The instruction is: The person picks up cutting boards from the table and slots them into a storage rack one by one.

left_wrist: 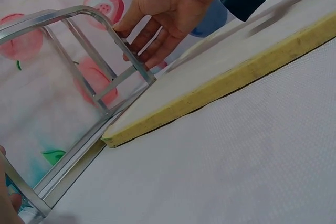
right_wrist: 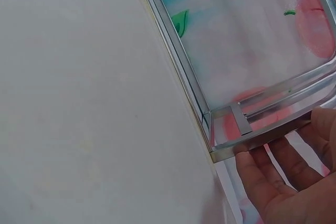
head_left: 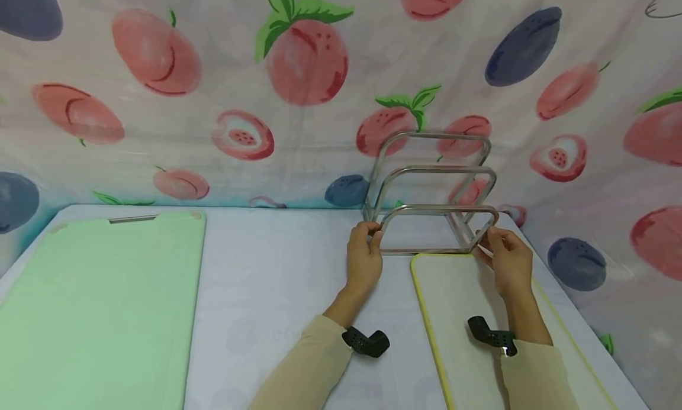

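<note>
Live now, held between two hands: one metal rack (head_left: 439, 170), upright just past the fingertips, counting three rounded loops, one behind another. Pinched at the near loop's left side by the left hand (head_left: 364, 256), with thumb and fingers closed on the metal. Gripped at the opposite end by the right hand (head_left: 511, 259), with thumb and fingers curled onto the end bar.

Stretched out beneath the right fingers and toward the wrist: one yellow-edged white cutting board (head_left: 460, 303), with its far edge right along the rack's base; can't tell if touching. Off to the left, well apart from the left fingers: one green cutting board (head_left: 101, 303), showing one slot (head_left: 132, 219) at the far end.

Back from the fingers, strapped on one apiece: two black wrist cameras (head_left: 367, 343), then two beige sleeves (head_left: 306, 368). Spread below the fingers: one white-covered table (head_left: 277, 280). And rising beyond the fingertips, one fruit-print cloth (head_left: 224, 43), with five dark-blue fruits among the pink ones in the head view.
</note>
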### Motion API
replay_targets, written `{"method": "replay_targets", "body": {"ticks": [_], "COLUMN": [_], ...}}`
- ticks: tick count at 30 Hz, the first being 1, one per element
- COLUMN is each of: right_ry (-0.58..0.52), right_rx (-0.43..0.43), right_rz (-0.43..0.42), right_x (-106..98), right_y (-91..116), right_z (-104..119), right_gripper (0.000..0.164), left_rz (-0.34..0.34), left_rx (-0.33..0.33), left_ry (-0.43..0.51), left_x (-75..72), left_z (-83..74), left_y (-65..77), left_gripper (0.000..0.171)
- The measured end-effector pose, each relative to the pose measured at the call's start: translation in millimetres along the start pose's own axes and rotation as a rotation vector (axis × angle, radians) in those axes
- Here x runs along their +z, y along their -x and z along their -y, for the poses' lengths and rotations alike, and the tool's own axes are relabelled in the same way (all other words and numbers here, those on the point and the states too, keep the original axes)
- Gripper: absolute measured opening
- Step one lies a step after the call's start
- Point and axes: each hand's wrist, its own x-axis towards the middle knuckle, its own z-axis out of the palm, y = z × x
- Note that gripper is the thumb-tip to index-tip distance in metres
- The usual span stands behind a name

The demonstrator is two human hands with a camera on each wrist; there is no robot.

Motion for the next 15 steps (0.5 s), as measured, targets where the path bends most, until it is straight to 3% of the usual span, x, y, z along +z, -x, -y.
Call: {"method": "replay_targets", "body": {"ticks": [5, 11, 15], "right_ry": [-0.041, -0.079, -0.087], "right_rx": [-0.018, -0.044, -0.053], "right_rz": [0.019, 0.08, 0.091], "right_x": [0.9, 3.7, 6.9], "right_y": [1.1, 3.0, 3.8], "right_z": [-0.8, -3.9, -4.6], "right_gripper": [0.02, 0.016, 0.016], "left_rz": [-0.018, -0.06, -0.09], "left_rx": [0.012, -0.034, -0.025], "left_ry": [-0.058, -0.086, -0.11], "left_x": [-1.2, -3.1, -4.5], "left_z": [-4.2, -3.4, -2.3], "left_y": [-0.1, 0.5, 0.6], "left_gripper": [0.014, 0.01, 0.009]}}
